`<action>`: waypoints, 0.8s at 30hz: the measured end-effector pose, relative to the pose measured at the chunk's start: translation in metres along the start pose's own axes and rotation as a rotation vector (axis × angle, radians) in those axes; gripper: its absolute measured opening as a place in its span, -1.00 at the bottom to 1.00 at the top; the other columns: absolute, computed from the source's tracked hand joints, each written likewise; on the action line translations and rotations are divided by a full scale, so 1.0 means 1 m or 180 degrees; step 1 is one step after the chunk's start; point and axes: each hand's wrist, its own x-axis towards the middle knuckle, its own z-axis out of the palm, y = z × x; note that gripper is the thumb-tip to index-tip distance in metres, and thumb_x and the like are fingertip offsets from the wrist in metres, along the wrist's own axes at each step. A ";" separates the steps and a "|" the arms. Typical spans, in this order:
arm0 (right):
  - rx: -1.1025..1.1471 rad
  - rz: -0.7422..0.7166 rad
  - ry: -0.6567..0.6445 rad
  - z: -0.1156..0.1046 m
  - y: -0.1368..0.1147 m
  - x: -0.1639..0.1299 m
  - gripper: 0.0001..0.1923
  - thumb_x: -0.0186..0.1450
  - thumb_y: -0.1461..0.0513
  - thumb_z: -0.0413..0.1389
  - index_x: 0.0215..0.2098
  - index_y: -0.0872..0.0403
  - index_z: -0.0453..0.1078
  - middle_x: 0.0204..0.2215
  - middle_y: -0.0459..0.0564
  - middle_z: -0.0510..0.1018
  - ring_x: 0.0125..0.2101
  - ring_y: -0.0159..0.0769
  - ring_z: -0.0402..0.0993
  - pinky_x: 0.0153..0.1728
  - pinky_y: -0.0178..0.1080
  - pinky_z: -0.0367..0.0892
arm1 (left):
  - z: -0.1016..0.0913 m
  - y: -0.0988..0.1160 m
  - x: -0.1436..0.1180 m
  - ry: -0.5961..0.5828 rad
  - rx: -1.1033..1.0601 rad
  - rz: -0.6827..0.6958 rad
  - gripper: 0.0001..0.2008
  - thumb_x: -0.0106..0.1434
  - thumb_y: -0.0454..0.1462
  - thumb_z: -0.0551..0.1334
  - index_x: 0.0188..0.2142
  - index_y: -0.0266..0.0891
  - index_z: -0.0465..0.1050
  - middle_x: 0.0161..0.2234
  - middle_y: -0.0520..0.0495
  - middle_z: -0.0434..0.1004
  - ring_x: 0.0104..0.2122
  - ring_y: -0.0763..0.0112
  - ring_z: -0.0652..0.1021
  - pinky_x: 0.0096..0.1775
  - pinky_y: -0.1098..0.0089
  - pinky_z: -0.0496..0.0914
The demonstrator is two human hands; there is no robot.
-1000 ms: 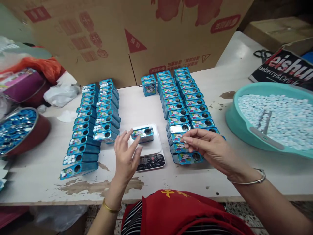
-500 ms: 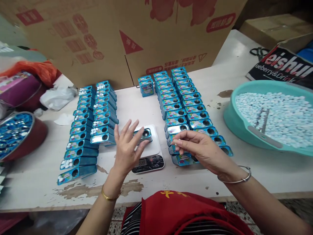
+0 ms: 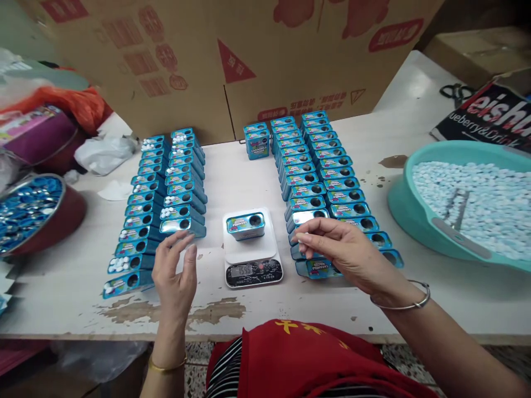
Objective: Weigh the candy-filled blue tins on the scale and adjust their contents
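A blue tin (image 3: 245,225) with a round hole in its top stands on the white digital scale (image 3: 253,273), whose display is lit. My left hand (image 3: 175,271) is left of the scale, fingers apart and holding nothing, close to the left rows of blue tins (image 3: 143,247). Several of those tins have white candies (image 3: 120,264) lying on their tops. My right hand (image 3: 332,243) is pinched round a small white candy (image 3: 301,240), only partly visible between the fingertips. It hovers over the front of the right rows of tins (image 3: 305,190).
At the right stands a teal basin (image 3: 409,221) of white candies, with a metal scoop or tongs (image 3: 457,210) in it. A red bowl (image 3: 70,213) of blue-and-silver pieces sits at the left. Behind the tins rises a large cardboard box (image 3: 194,33); scissors (image 3: 456,93) lie back right.
My left hand has moved left, away from the tin on the scale, uncovering it. My right hand keeps its pinch nearly in place. The view has shifted slightly.
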 end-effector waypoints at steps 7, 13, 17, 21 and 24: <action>0.0022 -0.0025 -0.0014 0.005 0.000 0.001 -0.86 0.16 0.13 0.25 -0.36 0.02 0.49 -0.46 -0.12 0.48 -0.47 -0.42 0.39 -0.40 -0.30 0.32 | 0.004 0.002 0.002 -0.0110 -0.0228 0.0053 -0.84 0.30 -0.29 0.15 -0.15 -0.19 0.47 -0.12 -0.13 0.47 -0.08 0.31 0.48 0.00 0.20 0.36; 0.0099 -0.0058 -0.0149 0.018 -0.003 0.005 -0.84 0.16 0.12 0.25 -0.36 0.03 0.48 -0.50 -0.12 0.48 -0.49 -0.43 0.38 -0.40 -0.31 0.31 | 0.023 0.012 0.018 -0.0934 -0.0218 0.0685 -0.43 0.20 -0.13 0.28 0.16 -0.14 0.21 0.06 -0.21 0.34 0.05 0.15 0.38 0.06 0.11 0.30; 0.0229 -0.0007 -0.0226 0.020 -0.002 0.003 -0.80 0.15 0.09 0.25 -0.36 0.05 0.48 -0.52 -0.12 0.48 -0.50 -0.44 0.37 -0.41 -0.32 0.30 | 0.052 0.018 0.053 -0.1877 -0.0154 0.1058 -0.52 0.23 -0.17 0.23 0.12 -0.16 0.21 -0.12 -0.15 0.44 -0.12 0.22 0.47 -0.11 0.23 0.37; 0.0366 0.0098 -0.0008 0.011 -0.003 -0.003 -0.76 0.16 0.06 0.24 -0.34 0.07 0.47 -0.52 -0.12 0.49 -0.51 -0.47 0.37 -0.43 -0.36 0.28 | 0.098 0.019 0.117 -0.1781 -0.0063 0.0999 -0.68 0.22 -0.24 0.23 -0.02 -0.18 0.29 -0.17 -0.07 0.46 -0.19 0.31 0.48 -0.18 0.35 0.35; 0.0483 0.0159 0.0237 0.001 -0.002 -0.007 -0.72 0.14 0.04 0.26 -0.35 0.08 0.48 -0.52 -0.11 0.50 -0.53 -0.48 0.36 -0.45 -0.37 0.27 | 0.144 0.018 0.169 -0.1632 0.0310 0.1004 -0.68 0.17 -0.27 0.26 -0.07 -0.20 0.33 -0.16 -0.09 0.48 -0.17 0.26 0.48 -0.17 0.33 0.32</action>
